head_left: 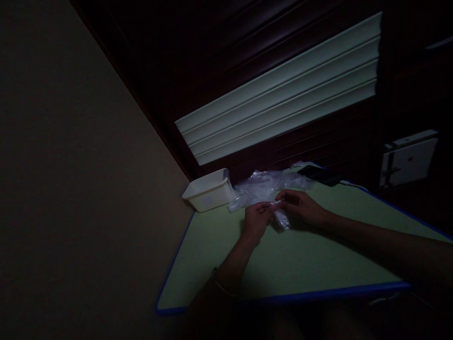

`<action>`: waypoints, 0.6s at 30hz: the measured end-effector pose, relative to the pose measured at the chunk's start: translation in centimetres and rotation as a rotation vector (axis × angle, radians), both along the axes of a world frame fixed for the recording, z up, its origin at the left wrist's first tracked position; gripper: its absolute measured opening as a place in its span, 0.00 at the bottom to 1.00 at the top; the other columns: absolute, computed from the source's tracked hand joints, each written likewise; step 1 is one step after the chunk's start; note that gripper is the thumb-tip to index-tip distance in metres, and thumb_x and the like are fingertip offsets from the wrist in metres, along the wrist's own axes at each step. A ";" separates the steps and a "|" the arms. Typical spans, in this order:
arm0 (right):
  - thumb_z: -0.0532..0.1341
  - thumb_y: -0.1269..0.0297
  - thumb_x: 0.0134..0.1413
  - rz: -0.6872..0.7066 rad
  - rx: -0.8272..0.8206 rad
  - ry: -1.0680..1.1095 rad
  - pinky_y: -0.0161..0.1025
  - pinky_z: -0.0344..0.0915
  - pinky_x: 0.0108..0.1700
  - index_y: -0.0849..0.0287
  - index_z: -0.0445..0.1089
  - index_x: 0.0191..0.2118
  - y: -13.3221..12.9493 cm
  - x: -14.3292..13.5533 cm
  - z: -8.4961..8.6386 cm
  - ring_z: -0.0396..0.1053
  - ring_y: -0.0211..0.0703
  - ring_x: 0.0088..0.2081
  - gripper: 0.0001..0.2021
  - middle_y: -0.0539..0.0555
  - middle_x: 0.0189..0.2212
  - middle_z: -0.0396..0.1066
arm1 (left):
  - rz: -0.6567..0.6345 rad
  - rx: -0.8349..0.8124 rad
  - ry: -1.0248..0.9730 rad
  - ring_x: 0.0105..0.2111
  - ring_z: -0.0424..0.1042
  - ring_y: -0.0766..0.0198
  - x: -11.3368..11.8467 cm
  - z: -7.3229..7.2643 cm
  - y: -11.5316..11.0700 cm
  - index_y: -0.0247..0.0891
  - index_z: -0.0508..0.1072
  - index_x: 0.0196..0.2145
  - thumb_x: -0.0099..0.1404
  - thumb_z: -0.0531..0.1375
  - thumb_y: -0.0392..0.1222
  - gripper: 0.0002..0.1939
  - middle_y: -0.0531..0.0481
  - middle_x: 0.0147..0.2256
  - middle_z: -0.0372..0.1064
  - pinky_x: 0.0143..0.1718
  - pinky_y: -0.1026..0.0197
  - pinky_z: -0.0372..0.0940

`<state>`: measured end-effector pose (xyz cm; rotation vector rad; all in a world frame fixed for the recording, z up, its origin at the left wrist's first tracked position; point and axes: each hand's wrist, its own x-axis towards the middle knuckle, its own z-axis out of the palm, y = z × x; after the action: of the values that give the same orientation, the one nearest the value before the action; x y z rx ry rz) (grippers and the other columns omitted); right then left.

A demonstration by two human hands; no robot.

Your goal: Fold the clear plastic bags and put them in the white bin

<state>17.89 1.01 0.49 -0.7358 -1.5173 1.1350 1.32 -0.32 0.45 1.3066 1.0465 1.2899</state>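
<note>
Both of my hands meet over the green mat (318, 255). A small clear plastic bag (282, 220) hangs between them, its upper edge pinched in the fingers of my left hand (255, 221) and my right hand (300, 206). Just behind my hands lies a loose pile of clear plastic bags (269, 182). The light is dim, so the fingertips are hard to make out.
A white plastic bin (209, 192) stands at the mat's back left corner by the wall. Dark flat objects (320, 174) lie at the back right of the pile. Behind rises a dark panel with pale slats (283, 89). A white box (408, 160) is at the right.
</note>
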 end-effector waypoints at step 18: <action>0.66 0.50 0.46 -0.084 0.049 -0.140 0.38 0.59 0.29 0.59 0.73 0.29 0.2 0.7 -0.1 0.63 0.39 0.26 0.15 0.50 0.23 0.68 | 0.001 0.059 0.065 0.20 0.63 0.70 0.3 -0.4 0.3 0.33 0.80 0.31 0.49 0.68 0.51 0.17 0.48 0.23 0.72 0.24 0.65 0.57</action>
<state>18.64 1.20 0.40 -0.8523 -1.6095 0.9976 1.62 -0.02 0.02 1.4007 1.0617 1.2947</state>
